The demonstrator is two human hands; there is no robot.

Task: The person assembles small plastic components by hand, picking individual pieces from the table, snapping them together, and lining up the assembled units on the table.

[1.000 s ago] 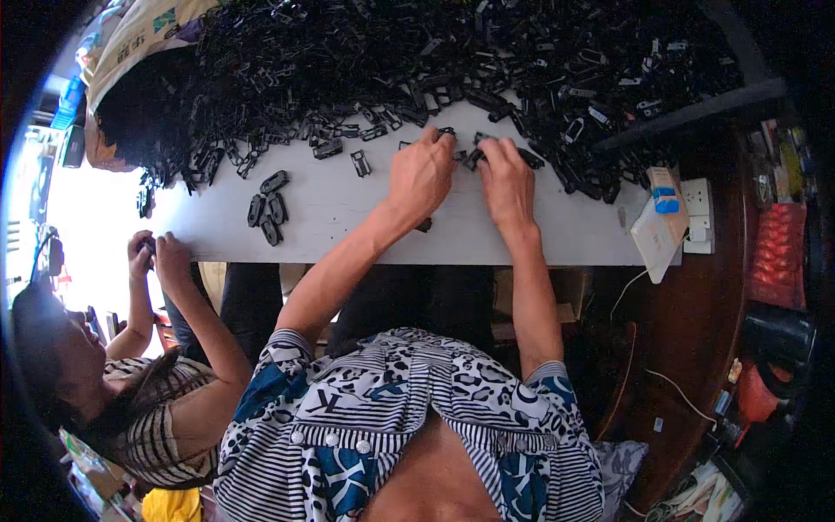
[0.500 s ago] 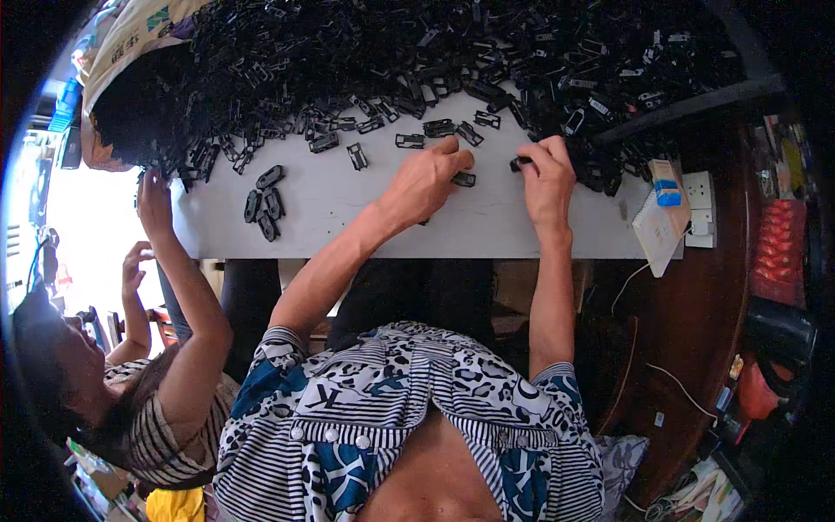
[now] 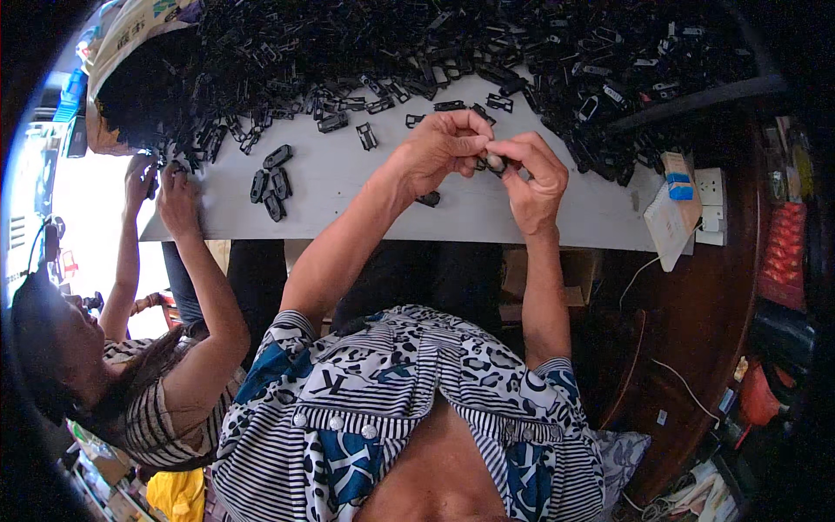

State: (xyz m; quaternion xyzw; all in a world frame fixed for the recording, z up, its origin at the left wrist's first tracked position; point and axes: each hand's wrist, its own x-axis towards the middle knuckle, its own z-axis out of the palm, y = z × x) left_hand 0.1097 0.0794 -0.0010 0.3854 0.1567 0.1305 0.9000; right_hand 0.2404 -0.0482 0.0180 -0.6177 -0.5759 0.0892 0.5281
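Observation:
My left hand [image 3: 444, 153] and my right hand [image 3: 536, 181] meet above the white table [image 3: 348, 196], fingertips pinched together. Between them is a small black plastic part [image 3: 481, 163]; fingers cover most of it, and whether it is one piece or two I cannot tell. Another black piece [image 3: 428, 199] lies on the table just below my left hand. Several open-framed black parts, one of them a loose frame [image 3: 366, 136], are scattered beyond my hands. To the left, several oval black pieces [image 3: 278, 183] form a small group.
A large heap of black parts [image 3: 348, 52] covers the table's far side, beside a sack [image 3: 103, 122] at left. At left, a co-worker's hands [image 3: 177, 200] handle small dark parts. A notepad [image 3: 668, 222] with a blue item [image 3: 679, 184] and a socket strip [image 3: 711, 204] are at right.
My left hand has risen from the tabletop, and my right hand has moved left to meet it with a black part. The co-worker's two hands have come together near the sack.

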